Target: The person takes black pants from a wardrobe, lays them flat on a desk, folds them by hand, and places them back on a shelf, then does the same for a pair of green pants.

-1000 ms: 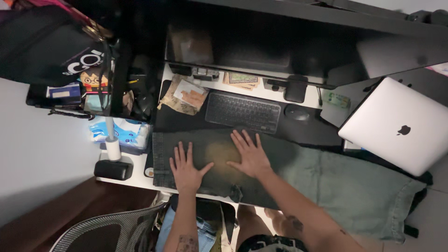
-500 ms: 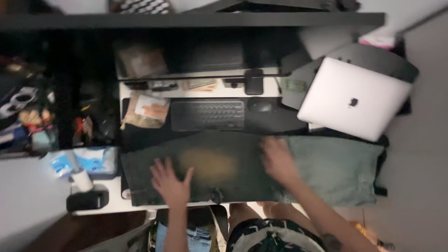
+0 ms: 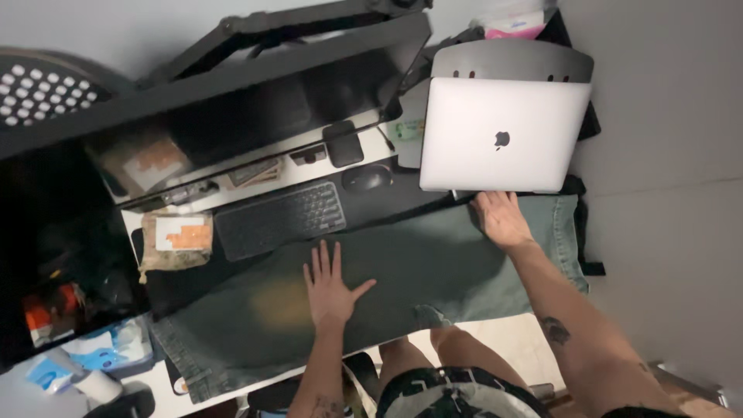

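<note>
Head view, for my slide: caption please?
Both hands flat on green shorts beside a closed laptop.

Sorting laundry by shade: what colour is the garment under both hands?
Faded dark green garment, with a yellowish patch; head view.

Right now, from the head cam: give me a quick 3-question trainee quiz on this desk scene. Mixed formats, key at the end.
1. True or false: both hands lie flat on the green denim garment.
2. Multiple choice: what sits just beyond the right hand?
A. a closed silver laptop
B. a coffee mug
C. an open book
3. Short answer: which two dark input devices lie between the garment and the monitor?

Key
1. True. The left hand is spread palm down near the garment's middle; the right hand presses its far edge.
2. A
3. The black keyboard and the black mouse beside it.
</note>
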